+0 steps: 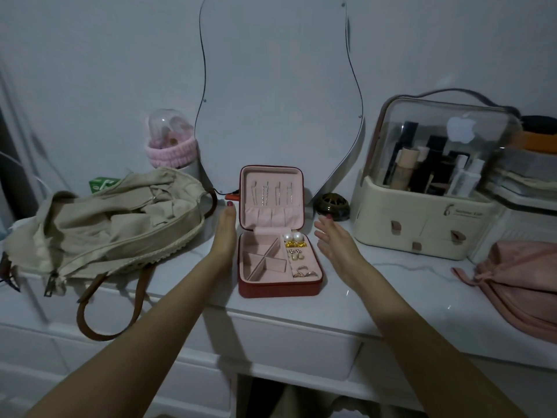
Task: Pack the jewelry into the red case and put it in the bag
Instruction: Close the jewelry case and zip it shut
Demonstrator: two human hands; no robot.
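With the jewelry already lying in its compartments, the step in hand looks to be shutting the red case (280,283), which stands open on the white dresser top (391,285), its lid propped upright against the foot of the mirror (277,86). The left hand (224,233) reaches along the case's left side, held edge-on with its fingers straight and together, empty. The right hand (334,239) hovers just off the case's right side, palm turned inward, fingers slightly apart and holding nothing. Neither hand seems to touch the case, though the dim light makes that hard to judge on the left.

The next move likely calls for both hands to fold the lid down over the tray and run the zip round, then carry the case to the bag (114,224), which slumps just to the left, its zipped mouth gaping.

The case is a small square box, smooth red outside and lined in soft pink, with cross dividers on the left of the tray. Down the right strip sit two glossy pearl earrings (293,237), some gold pieces (295,244), small studs and thin rings (305,272). Fine chains hang in the lid above a gathered pocket. The bag is limp beige canvas with brown leather-like straps (99,309) looping over the dresser edge.
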